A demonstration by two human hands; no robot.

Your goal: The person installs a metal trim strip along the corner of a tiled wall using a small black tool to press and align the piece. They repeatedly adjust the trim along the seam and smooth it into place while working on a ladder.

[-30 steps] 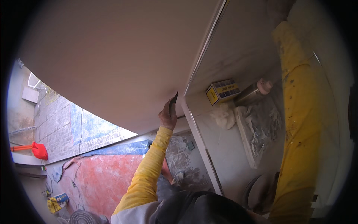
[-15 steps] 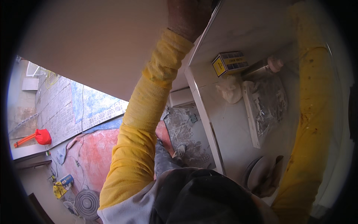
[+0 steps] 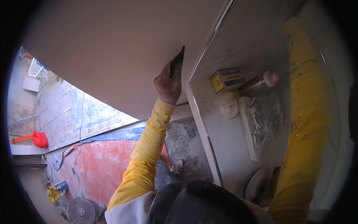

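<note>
My left hand [image 3: 168,85] is closed round a dark, thin, sandpaper-like sheet [image 3: 179,59], whose pointed corner sticks up past the fingers. Hand and sheet are at the broad pale panel [image 3: 112,56], left of its bright metal-edged border [image 3: 214,35]. At the upper right, my right hand [image 3: 294,8] is dim and partly cut off by the rim of the picture. Its fingers are hidden, and the yellow sleeve [image 3: 305,104] below it runs down the right side.
On the pale ledge at right are a yellow-and-dark box [image 3: 227,79], a metal flask [image 3: 253,86], a crumpled white bag [image 3: 227,105], clear plastic wrapping [image 3: 266,115] and a round disc [image 3: 257,184]. Below left lies a dusty red sheet [image 3: 100,160], with a round-topped grey object [image 3: 82,210] beside it.
My left hand has come down from the top edge and nearer to me, bringing the dark sheet into sight. The view has shifted slightly, and part of my right hand now shows.
</note>
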